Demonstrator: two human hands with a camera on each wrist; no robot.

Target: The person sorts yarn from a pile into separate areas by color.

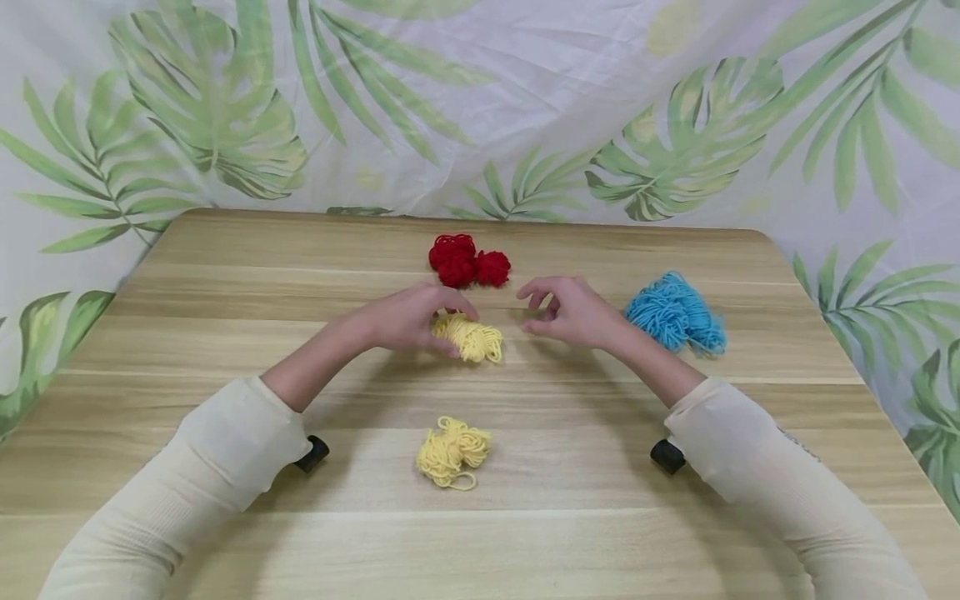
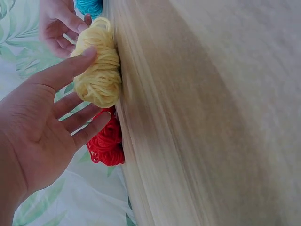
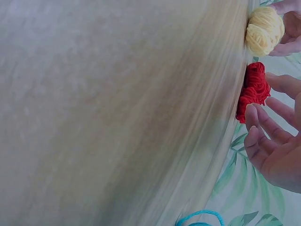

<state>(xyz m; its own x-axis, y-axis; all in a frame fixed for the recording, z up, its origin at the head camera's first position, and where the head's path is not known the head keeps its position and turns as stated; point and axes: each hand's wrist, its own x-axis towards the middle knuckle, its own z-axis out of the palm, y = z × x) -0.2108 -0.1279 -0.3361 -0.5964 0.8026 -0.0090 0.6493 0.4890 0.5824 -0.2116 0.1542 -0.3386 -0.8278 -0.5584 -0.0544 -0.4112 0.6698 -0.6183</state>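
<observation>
Left hand (image 1: pixel 416 319): one, arched about the far yellow ball (image 1: pixel 474 340) of yarn, thumb on one side, fingers loosely extended on the other, with no firm grip apparent; whether it touches, I cannot tell from where I stand.
Right hand (image 1: pixel 576 314): one, to the right of the far yellow ball and apart from it, fingers lightly bent, thumb clear of them, nothing held.
Red yarn (image 1: pixel 456 263): lumps touching, just beyond the far yellow ball.
Near yellow ball (image 1: pixel 450 454): one, loose-stranded, on the person's side of the far yellow ball, well apart.
Blue yarn (image 1: pixel 671 312): one heap, right of the far yellow ball, past the right hand; bundle count unclear.
Table (image 1: pixel 555 542): wooden, beneath all the yarn.
Progress, as I judge it: partway; red and blue each lie together, the two yellows remain separate.
</observation>
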